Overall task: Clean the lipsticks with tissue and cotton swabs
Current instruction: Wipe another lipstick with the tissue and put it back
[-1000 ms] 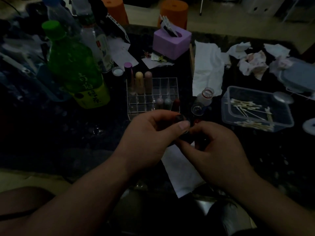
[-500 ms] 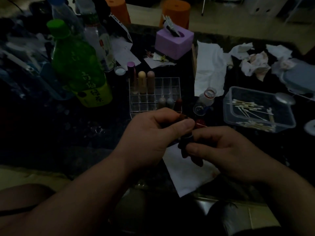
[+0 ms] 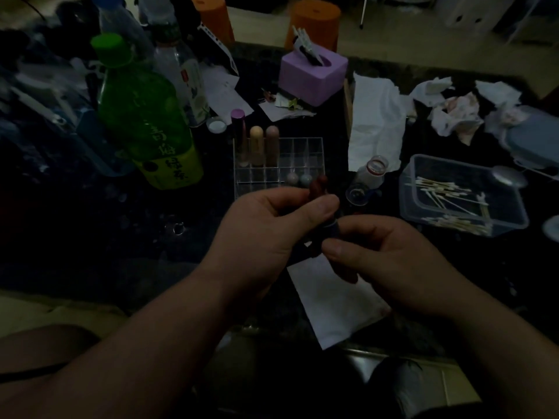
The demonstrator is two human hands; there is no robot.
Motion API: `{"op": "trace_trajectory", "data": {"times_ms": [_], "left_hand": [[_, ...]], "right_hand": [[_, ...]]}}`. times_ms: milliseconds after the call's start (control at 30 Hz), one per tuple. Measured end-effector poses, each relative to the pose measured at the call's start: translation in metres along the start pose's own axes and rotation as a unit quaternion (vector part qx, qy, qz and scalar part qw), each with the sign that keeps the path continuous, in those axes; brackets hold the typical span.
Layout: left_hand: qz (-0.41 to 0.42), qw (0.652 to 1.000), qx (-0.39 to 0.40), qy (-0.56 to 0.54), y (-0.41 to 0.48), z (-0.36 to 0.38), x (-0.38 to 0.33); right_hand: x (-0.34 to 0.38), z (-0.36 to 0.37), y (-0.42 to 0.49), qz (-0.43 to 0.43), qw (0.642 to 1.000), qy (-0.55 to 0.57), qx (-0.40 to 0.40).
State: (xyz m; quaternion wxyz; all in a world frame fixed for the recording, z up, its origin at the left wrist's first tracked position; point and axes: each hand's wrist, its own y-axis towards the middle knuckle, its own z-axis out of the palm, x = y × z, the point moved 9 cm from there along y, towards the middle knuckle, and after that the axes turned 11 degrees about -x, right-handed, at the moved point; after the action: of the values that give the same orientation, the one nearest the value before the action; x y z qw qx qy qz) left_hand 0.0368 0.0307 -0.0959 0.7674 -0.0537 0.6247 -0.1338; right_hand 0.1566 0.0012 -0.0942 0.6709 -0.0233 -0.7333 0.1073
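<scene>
On the dark table [image 3: 90, 237] a flat white tissue [image 3: 332, 303] lies under the hands, probably to catch smears, with a clear plastic rack [image 3: 302, 152] of upright tubes [image 3: 257, 143] behind and a clear tub [image 3: 447, 169] of cotton swabs [image 3: 438, 186] to the right. Above the tissue the left hand [image 3: 272, 228] curls fingers and thumb round the upper barrel of the lipstick [image 3: 330, 232] and the right hand [image 3: 390, 258] curls round its dark base, likely to twist it, leaving the waxy red tip poking out
</scene>
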Motion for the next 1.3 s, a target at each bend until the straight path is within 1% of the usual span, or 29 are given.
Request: {"op": "trace_trajectory", "data": {"times_ms": [67,133,233,333,400,467,567,600,667,767,833,900,967,1000,1033,1100,1133,1200,1233,1300], "left_hand": [[0.008,1.000,0.007,0.019,0.001,0.002,0.002],[-0.008,0.998,0.038,0.042,0.001,0.008,0.009],[-0.027,0.990,0.086,0.105,-0.003,0.017,0.020],[-0.017,0.991,0.057,0.120,-0.005,0.017,0.020],[-0.026,0.993,0.033,0.113,-0.004,0.016,0.022],[-0.049,0.995,-0.002,0.091,-0.001,0.011,0.023],[-0.074,0.994,-0.034,0.072,0.001,0.005,0.025],[-0.076,0.994,-0.035,0.077,0.001,0.005,0.026],[-0.068,0.992,-0.030,0.102,0.001,0.005,0.028],[-0.046,0.987,-0.005,0.156,0.000,0.009,0.029],[-0.026,0.980,0.006,0.197,-0.002,0.011,0.027],[-0.019,0.970,0.006,0.241,-0.002,0.010,0.027],[-0.016,0.951,0.014,0.310,-0.001,0.006,0.028],[-0.014,0.939,0.021,0.342,0.000,0.004,0.030],[-0.009,0.933,0.033,0.357,0.000,0.005,0.030],[-0.004,0.936,0.060,0.348,-0.003,0.008,0.027],[-0.009,0.940,0.074,0.334,-0.006,0.010,0.026],[-0.022,0.944,0.106,0.312,-0.010,0.015,0.027],[-0.028,0.944,0.121,0.305,-0.013,0.017,0.026],[-0.041,0.948,0.133,0.286,-0.016,0.019,0.026]], "right_hand": [[0.005,-0.004,-0.003,-0.015,0.999,-0.013,-0.037],[0.009,-0.011,-0.005,-0.013,0.997,-0.015,-0.071],[0.012,-0.023,-0.006,-0.026,0.992,-0.075,-0.103],[0.011,-0.027,-0.010,-0.052,0.981,-0.147,-0.115],[0.005,-0.033,-0.010,-0.054,0.972,-0.199,-0.113],[-0.010,-0.056,-0.009,-0.003,0.954,-0.270,-0.135],[-0.039,-0.096,-0.012,0.085,0.887,-0.424,-0.164],[-0.050,-0.101,-0.014,0.108,0.870,-0.451,-0.164],[-0.066,-0.100,-0.017,0.121,0.858,-0.468,-0.171],[-0.075,-0.087,-0.016,0.103,0.853,-0.476,-0.190],[-0.081,-0.082,-0.012,0.114,0.867,-0.444,-0.195],[-0.084,-0.079,-0.008,0.129,0.882,-0.418,-0.177],[-0.079,-0.079,-0.008,0.135,0.901,-0.382,-0.156],[-0.073,-0.079,-0.009,0.137,0.918,-0.342,-0.145],[-0.068,-0.078,-0.010,0.144,0.941,-0.277,-0.131],[-0.059,-0.071,-0.016,0.163,0.976,-0.112,-0.089],[-0.054,-0.068,-0.019,0.169,0.983,-0.032,-0.067],[-0.047,-0.063,-0.025,0.181,0.978,0.095,-0.035],[-0.043,-0.062,-0.027,0.183,0.973,0.136,-0.023],[-0.038,-0.059,-0.032,0.187,0.965,0.183,-0.005]]}}
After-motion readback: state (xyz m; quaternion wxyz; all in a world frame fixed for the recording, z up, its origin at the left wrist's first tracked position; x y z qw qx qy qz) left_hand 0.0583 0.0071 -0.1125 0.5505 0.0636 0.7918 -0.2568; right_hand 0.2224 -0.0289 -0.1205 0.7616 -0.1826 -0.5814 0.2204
